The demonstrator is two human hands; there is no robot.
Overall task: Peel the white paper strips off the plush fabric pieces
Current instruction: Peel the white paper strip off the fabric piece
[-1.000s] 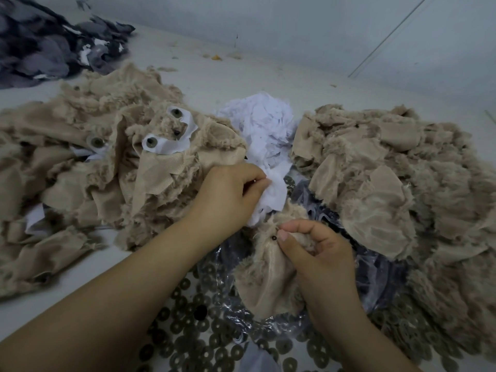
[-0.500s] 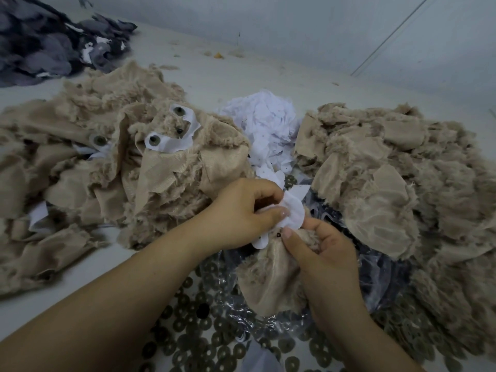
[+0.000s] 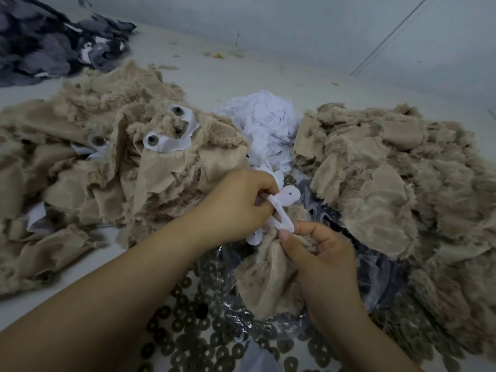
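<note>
Head view: left hand [image 3: 236, 208] pinching paper strip [image 3: 279, 210].

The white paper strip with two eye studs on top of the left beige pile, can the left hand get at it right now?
Probably not yet: the left hand is pinching another paper strip. The eye-stud strip lies uncovered atop the pile, so the path looks free once that hand lets go.

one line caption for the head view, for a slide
Left hand peels a white paper strip off a beige plush piece gripped by the right hand.
</note>
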